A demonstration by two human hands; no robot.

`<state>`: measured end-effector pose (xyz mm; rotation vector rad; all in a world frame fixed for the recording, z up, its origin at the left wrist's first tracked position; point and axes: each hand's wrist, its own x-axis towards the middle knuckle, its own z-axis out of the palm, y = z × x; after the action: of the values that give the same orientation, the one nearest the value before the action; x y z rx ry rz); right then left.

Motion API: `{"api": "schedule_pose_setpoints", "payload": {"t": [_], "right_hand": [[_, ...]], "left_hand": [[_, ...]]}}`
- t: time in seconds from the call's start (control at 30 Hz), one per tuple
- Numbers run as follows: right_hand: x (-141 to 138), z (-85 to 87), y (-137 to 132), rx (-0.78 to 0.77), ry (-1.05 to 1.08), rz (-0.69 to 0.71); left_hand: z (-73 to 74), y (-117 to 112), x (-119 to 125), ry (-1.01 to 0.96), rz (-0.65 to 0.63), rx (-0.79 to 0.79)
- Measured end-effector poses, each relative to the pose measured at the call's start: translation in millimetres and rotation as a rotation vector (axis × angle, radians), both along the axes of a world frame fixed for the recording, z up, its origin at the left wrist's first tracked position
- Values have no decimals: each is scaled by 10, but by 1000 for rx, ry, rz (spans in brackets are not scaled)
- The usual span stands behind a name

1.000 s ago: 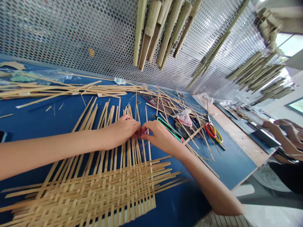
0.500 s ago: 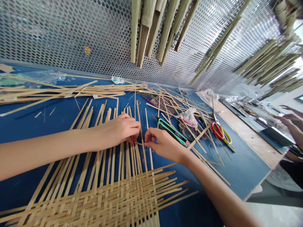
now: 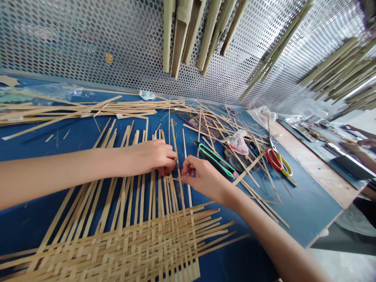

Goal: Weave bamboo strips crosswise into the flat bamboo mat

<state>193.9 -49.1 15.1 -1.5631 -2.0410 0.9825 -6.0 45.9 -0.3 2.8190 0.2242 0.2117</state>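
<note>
A partly woven mat of pale bamboo strips (image 3: 141, 243) lies at the front, its loose strips fanning away from me across the blue table. My left hand (image 3: 160, 156) is closed, fingers bent down among the upright strips near their far ends; its fingertips are partly hidden. Just to the right, my right hand (image 3: 199, 174) pinches the end of a thin bamboo strip (image 3: 175, 179). That strip runs crosswise towards my left fingers, passing by an upright strip (image 3: 179, 168) between the two hands.
Beyond my right hand lie a green utility knife (image 3: 217, 160), red-and-yellow scissors (image 3: 278, 161) and scattered strips. A bundle of strips (image 3: 58, 111) lies along the back, below a perforated metal panel (image 3: 88, 47) hung with bamboo pieces. Another person's hand (image 3: 367, 143) is at far right.
The view has shifted slightly, so the table's things appear a little further right and the mat a little lower. Both hands keep nearly the same place and grip.
</note>
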Motion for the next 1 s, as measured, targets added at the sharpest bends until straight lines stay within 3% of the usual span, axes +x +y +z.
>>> {"api": "schedule_pose_setpoints", "payload": {"t": [0.13,0.3,0.53,1.0], "right_hand": [[8,15,4,-10,5,6],[9,34,8,-31,-5,0],[-11,-22,1,-9,-25,-15],[-13,-43,13,-28,124,-88]], "left_hand": [[73,-21,-16,25,-8,-35],[115,-58,-23,52,-14,51],[58,7,76,24,-130,244],[-94,41,45,-43,-121,318]]}}
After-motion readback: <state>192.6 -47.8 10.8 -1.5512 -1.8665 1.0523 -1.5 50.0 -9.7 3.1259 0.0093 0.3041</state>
